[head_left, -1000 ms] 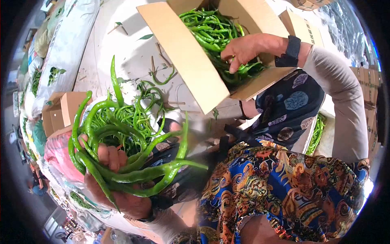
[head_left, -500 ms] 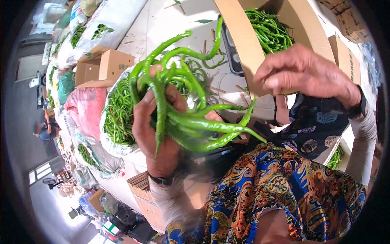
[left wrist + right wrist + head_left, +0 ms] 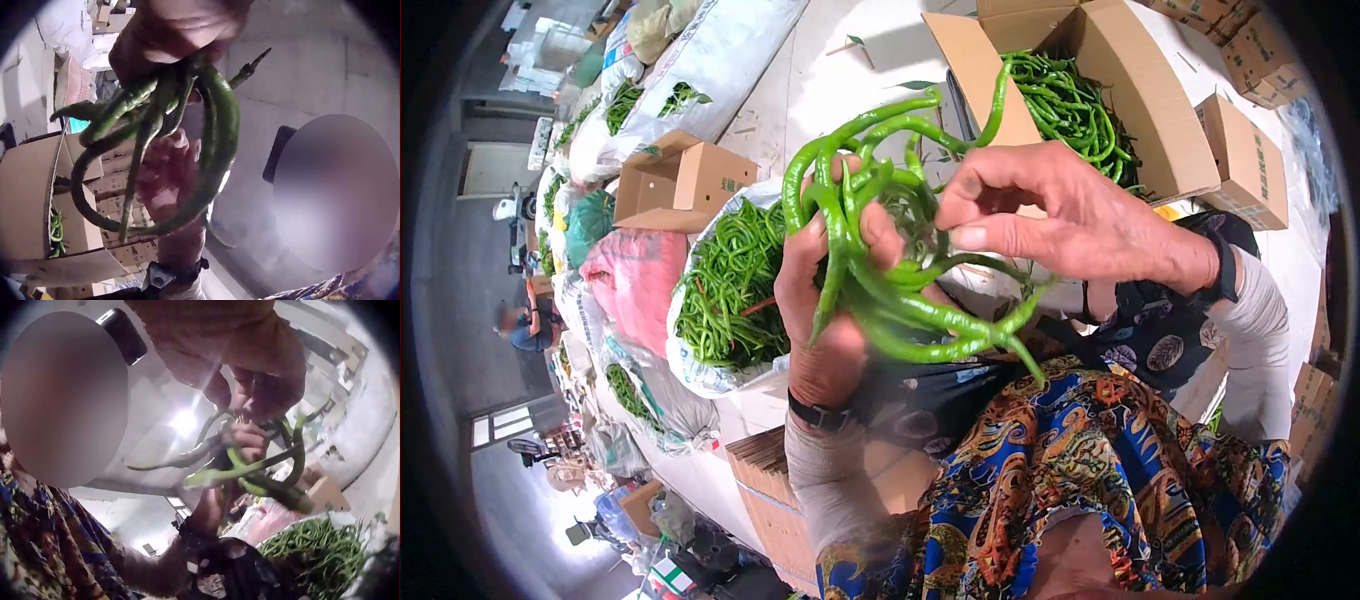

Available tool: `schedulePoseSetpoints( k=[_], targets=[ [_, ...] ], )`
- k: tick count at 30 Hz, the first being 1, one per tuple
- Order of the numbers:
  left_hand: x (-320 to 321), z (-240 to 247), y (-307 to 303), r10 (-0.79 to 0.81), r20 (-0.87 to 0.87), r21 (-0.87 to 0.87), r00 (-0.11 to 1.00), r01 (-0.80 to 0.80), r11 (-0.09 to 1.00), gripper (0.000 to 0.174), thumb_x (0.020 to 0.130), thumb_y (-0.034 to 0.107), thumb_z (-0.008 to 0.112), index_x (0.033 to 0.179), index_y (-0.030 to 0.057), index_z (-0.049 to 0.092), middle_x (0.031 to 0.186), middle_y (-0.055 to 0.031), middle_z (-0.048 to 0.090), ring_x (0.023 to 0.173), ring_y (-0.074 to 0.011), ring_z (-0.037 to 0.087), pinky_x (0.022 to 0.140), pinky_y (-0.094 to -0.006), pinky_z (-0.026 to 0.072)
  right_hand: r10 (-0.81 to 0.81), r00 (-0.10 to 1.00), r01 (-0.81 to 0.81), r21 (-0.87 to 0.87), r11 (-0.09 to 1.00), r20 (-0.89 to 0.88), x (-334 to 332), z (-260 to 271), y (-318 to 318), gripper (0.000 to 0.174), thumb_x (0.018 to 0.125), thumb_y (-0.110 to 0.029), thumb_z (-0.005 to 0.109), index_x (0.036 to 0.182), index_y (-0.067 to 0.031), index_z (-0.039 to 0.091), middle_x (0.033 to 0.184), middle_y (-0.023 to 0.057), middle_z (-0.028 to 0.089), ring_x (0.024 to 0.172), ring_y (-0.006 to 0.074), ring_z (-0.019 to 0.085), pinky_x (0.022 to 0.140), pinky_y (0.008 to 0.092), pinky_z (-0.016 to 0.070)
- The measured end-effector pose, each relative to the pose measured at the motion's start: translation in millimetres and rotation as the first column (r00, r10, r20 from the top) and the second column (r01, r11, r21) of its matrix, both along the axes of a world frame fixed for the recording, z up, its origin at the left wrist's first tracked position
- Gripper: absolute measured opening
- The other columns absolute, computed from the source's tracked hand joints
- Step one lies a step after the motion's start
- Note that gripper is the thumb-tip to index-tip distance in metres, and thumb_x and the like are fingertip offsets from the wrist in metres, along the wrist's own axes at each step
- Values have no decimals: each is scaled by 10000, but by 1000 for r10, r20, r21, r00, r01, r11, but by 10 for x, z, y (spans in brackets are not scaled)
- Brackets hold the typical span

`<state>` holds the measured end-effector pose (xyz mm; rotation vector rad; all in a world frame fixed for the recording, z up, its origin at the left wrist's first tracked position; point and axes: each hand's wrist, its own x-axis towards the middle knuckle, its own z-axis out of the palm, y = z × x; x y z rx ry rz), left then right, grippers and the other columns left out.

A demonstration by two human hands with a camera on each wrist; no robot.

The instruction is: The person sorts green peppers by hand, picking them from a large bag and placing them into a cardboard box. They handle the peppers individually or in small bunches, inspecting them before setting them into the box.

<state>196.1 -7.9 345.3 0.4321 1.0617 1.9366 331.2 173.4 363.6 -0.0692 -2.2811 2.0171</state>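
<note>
Glossy green peppers (image 3: 900,305), long and curling, sit in a bunch in the left hand (image 3: 828,355), whose fingers are curled round them; some tips arc upward, others trail towards the person's patterned top (image 3: 1040,440). The right hand (image 3: 1070,215) is at the bunch's side, its fingers bent and thumb close to the fingertips — whether it pinches a pepper or merely hovers beside one, I cannot tell.

Beyond the right hand stands a cardboard box (image 3: 1160,100) with its flaps up, more green peppers heaped inside; just beside it is a smaller box (image 3: 1250,165) with printing on its side. Near the left hand, a white sack (image 3: 700,375) brims with thinner, tangled peppers — a pink sack (image 3: 640,290) and a tan carton (image 3: 705,185) lie next to it. Flattened cardboard (image 3: 765,490) is stacked near the left forearm.
</note>
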Motion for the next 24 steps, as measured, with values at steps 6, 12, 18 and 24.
schedulePoseSetpoints(
  k=[6, 12, 18, 24],
  targets=[
    [48, 66, 97, -201, 266, 232, 943, 140, 962, 460, 921, 266, 528, 1306, 50, 395, 735, 10, 378, 600, -92, 344, 586, -254, 316, -108, 979, 172, 412, 895, -174, 201, -133, -88, 165, 873, -125, 585, 940, 26, 582, 800, 195, 610, 771, 363, 611, 686, 400, 484],
    [33, 1, 113, -227, 256, 252, 940, 162, 954, 453, 938, 266, 526, 1315, 67, 373, 766, 4, 391, 614, -84, 365, 601, -246, 333, -204, 972, 226, 234, 946, -116, 196, -111, -207, 141, 874, -100, 563, 940, 24, 576, 753, 186, 607, 722, 371, 609, 655, 415, 476],
    [-43, -115, 123, -272, 298, 323, 915, 172, 931, 531, 923, 377, 479, 1335, 66, 356, 840, -65, 482, 665, -166, 442, 578, -297, 387, -55, 993, 69, 141, 988, -100, 110, -255, -300, 254, 911, -159, 537, 976, 83, 581, 684, 195, 600, 480, 249, 626, 527, 380, 500],
    [-59, -114, 150, -257, 274, 338, 927, 158, 928, 523, 938, 372, 455, 1341, 55, 350, 849, -85, 497, 673, -180, 469, 581, -314, 414, -40, 999, 32, 252, 967, 26, 76, -108, -278, 316, 891, -218, 574, 1019, 71, 565, 666, 222, 604, 637, 390, 631, 614, 435, 497]
  ],
)
